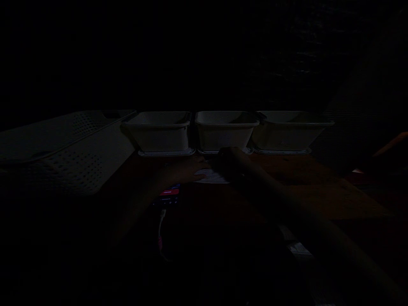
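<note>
The scene is very dark. My left hand and my right hand meet over a small white flat item on the wooden table, just in front of the middle of three white bins. Both hands touch or hover at that item; their fingers are too dim to make out. A phone with a lit red screen lies under my left forearm, a cable running from it toward me.
Three white bins stand in a row at the back: left, middle, right. A large perforated white basket lies at the left. Another person's fingertip shows at the right edge.
</note>
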The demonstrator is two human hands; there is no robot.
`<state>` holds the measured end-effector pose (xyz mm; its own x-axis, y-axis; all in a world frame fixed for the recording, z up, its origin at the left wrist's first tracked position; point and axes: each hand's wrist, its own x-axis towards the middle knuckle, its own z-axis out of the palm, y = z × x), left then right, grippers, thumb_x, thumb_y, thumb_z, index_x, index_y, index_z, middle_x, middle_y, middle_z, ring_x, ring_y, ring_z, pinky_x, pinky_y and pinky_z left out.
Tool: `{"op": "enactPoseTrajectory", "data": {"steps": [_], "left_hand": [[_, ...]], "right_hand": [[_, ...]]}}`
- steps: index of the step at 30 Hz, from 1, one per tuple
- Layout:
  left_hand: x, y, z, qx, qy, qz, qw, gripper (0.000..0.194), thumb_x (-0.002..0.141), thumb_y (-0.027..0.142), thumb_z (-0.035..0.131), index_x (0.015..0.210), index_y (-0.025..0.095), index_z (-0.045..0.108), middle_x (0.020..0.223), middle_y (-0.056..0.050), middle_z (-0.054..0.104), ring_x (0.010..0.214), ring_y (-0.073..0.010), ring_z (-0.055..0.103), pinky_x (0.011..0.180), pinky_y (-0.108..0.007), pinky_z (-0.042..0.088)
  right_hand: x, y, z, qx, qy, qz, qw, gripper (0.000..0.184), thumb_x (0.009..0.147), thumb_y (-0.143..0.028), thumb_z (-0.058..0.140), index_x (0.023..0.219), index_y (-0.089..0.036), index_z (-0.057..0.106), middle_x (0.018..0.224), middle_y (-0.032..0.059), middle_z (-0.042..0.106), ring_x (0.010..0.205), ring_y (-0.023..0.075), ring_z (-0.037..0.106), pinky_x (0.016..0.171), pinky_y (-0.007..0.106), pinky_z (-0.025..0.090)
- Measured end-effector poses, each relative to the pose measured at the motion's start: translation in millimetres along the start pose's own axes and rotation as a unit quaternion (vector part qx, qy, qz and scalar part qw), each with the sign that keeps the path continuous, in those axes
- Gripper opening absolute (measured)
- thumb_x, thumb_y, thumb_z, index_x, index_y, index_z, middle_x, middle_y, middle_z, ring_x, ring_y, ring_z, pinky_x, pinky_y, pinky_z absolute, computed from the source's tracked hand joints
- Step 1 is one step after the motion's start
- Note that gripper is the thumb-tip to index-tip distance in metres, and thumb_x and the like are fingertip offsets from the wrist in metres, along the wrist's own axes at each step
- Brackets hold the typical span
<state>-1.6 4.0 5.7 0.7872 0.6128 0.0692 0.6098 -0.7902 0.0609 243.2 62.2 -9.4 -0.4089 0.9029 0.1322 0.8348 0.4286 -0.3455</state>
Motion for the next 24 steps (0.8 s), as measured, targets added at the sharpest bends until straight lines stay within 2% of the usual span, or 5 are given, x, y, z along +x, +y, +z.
{"op": "enactPoseTrajectory", "data": {"steps": [5,19,24], "left_hand": [[0.4,-3.6,3.2,0.005,0.007,0.012,1.000,0.038,0.104,0.027,0.053,0.141,0.021,0.057,0.150,-0.011,0.053,0.138,-0.0231,0.050,0.115,-0.038,0.038],[0.5,-4.5,4.6,0.003,0.013,0.010,1.000,0.038,0.103,0.027,0.055,0.141,0.022,0.057,0.148,-0.009,0.055,0.136,-0.0219,0.051,0.115,-0.035,0.037],[-0.3,-4.4,6.4,0.016,0.018,0.012,1.000,0.037,0.103,0.027,0.057,0.139,0.019,0.059,0.150,-0.010,0.053,0.139,-0.0226,0.048,0.117,-0.034,0.034]], "right_hand": [[0.2,2.5,-1.4,-0.007,0.009,0.030,0.999,0.032,0.094,-0.020,0.059,0.122,-0.016,0.074,0.119,0.0138,0.076,0.107,0.0243,0.072,0.085,0.029,0.051],[0.0,5.8,-0.5,-0.035,0.006,0.030,0.999,0.030,0.095,-0.022,0.057,0.118,-0.017,0.076,0.118,0.0131,0.076,0.106,0.0241,0.072,0.083,0.027,0.051],[1.9,6.7,-1.7,-0.087,-0.024,0.008,0.996,0.034,0.099,-0.029,0.052,0.119,-0.016,0.076,0.117,0.0155,0.076,0.107,0.0255,0.072,0.083,0.028,0.051]]}}
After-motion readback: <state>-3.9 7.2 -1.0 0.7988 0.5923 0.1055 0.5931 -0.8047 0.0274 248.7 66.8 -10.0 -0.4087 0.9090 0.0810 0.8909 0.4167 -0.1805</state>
